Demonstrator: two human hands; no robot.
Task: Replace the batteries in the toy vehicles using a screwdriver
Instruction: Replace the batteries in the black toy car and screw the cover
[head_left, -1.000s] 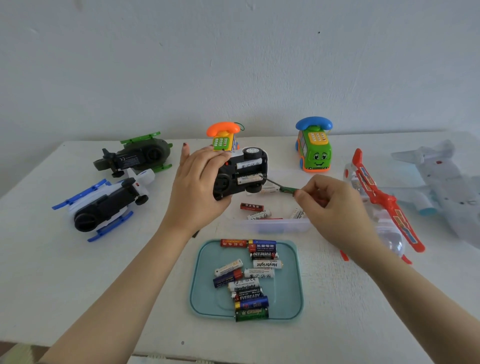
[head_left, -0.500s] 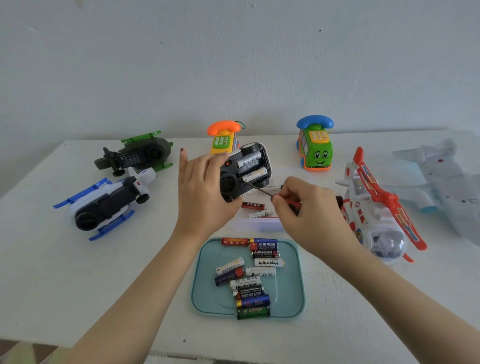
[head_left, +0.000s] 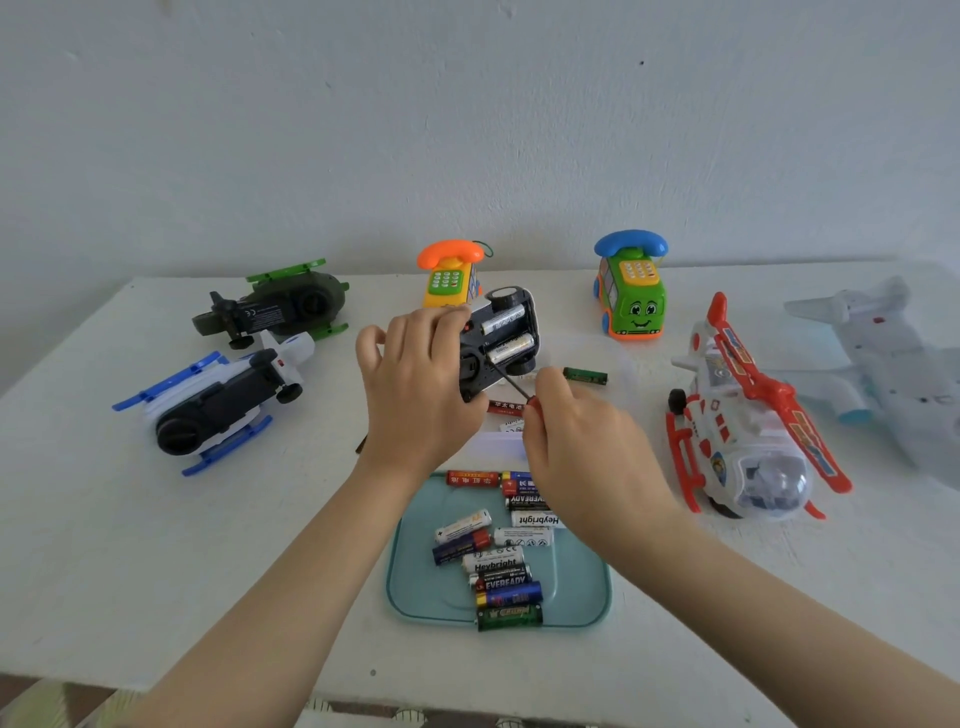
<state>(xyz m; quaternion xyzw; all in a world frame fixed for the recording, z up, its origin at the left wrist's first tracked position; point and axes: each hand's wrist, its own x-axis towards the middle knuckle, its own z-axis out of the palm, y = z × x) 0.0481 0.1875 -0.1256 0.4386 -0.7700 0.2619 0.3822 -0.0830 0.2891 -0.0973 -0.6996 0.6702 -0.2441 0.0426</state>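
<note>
Holding item one: toy car, black underside up, lifted clear of the desk at centre, gripped in the left hand with fingers closed round its near side. Battery bay open; two silver batteries seated side by side inside.

Item two: screwdriver, thin dark shaft, tip at the lower battery's near end; red handle pinched in the closed fingers of the right hand.

Handling note (a judgement): car is light, hard plastic, slippery on smooth faces; best held by the body sides, clear of the bay. Cells are rigid and spring-loaded, liable to pop free when levered; pry at the end, gently.

Item three: teal tray, just below the hands, carrying assorted loose batteries.

Item four: green battery lying loose on the desk just right of the car; further cells partly hidden behind the hands.

Surrounding stock: yellow phone car, green phone car, green helicopter, blue-and-white helicopter, red-and-white helicopter, pale plane.
</note>
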